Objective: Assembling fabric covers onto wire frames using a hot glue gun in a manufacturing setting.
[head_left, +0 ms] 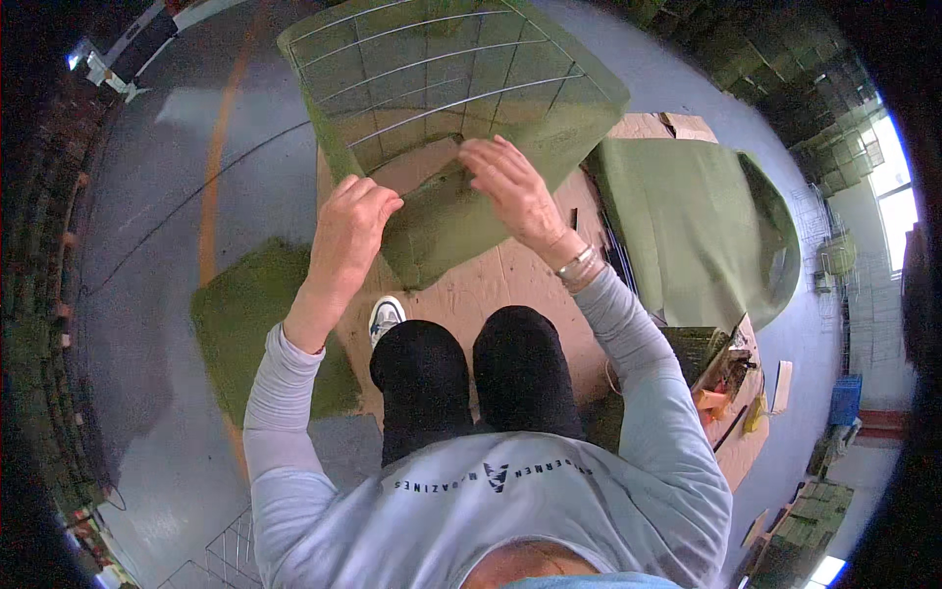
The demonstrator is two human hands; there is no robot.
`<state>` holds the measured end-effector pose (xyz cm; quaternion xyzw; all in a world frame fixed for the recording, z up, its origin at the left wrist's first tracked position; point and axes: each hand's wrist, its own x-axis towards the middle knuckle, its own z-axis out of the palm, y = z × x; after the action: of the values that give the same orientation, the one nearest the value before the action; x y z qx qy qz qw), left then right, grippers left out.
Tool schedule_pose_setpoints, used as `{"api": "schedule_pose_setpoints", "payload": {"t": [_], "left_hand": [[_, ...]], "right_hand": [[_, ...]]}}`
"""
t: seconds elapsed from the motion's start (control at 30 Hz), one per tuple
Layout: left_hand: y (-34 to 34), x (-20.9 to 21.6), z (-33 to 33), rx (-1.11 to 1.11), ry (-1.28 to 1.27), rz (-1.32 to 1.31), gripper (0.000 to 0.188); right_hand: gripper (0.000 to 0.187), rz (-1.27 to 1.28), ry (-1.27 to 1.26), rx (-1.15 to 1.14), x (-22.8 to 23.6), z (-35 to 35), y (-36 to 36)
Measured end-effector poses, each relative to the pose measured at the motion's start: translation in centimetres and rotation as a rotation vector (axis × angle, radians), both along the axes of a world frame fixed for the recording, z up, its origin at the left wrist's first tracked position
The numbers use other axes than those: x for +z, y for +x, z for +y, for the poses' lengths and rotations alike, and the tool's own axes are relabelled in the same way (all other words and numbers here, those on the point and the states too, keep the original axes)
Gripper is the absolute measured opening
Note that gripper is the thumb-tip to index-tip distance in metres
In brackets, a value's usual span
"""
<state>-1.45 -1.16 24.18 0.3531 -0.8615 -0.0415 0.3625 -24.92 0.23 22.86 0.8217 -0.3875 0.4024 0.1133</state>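
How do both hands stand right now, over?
Left hand closed, at green-covered wire frame, hold unclear. Right hand at it too, grip unclear. Green fabric off right, apart from both hands.

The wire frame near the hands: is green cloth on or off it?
On, at least partly: green cloth runs along sides of the wire frame, its grid visible.

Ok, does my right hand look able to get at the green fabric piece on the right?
Probably yes: the green fabric piece lies to the right of the right hand, and only low dark strips seem to lie between.
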Motion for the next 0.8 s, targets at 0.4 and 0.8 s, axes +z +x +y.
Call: {"api": "schedule_pose_setpoints", "payload": {"t": [0.4,0.8], "left_hand": [[0.1,1.7,-0.8,-0.003,0.195,-0.184,0.011],[4.4,-1.9,1.5,-0.031,-0.281,0.110,0.036]], "right_hand": [[0.052,0.264,0.293,-0.129,1.4,-2.6,0.6],[0.021,0.496,0.313,-0.110,1.6,-2.7,0.6]]}}
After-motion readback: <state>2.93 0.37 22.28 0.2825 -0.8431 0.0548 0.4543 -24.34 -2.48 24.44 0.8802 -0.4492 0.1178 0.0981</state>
